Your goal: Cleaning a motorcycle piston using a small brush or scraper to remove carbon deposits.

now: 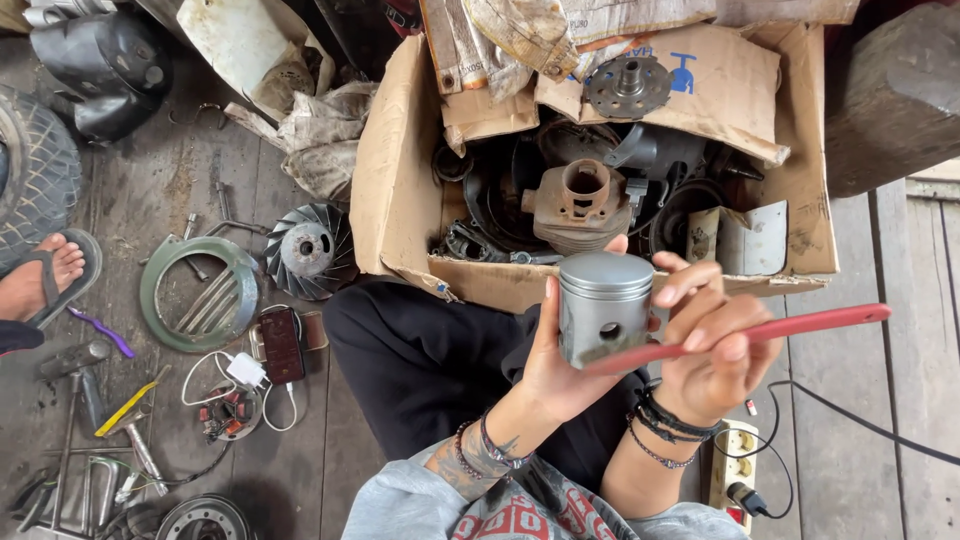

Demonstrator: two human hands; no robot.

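Note:
My left hand (545,365) grips a grey metal piston (603,305) upright, with its flat crown up and a round pin hole facing me. My right hand (712,345) holds a red-handled tool (800,325) like a pen; the handle points right, and its front end lies against the lower side of the piston. Both hands are above my lap, just in front of a cardboard box (395,190).
The box holds an engine cylinder (583,205) and other dark metal parts. On the wooden floor to the left lie a fan wheel (308,250), a green round cover (200,292), a phone (282,345) and tools. Someone's sandalled foot (45,275) is far left. A power strip (735,465) sits right.

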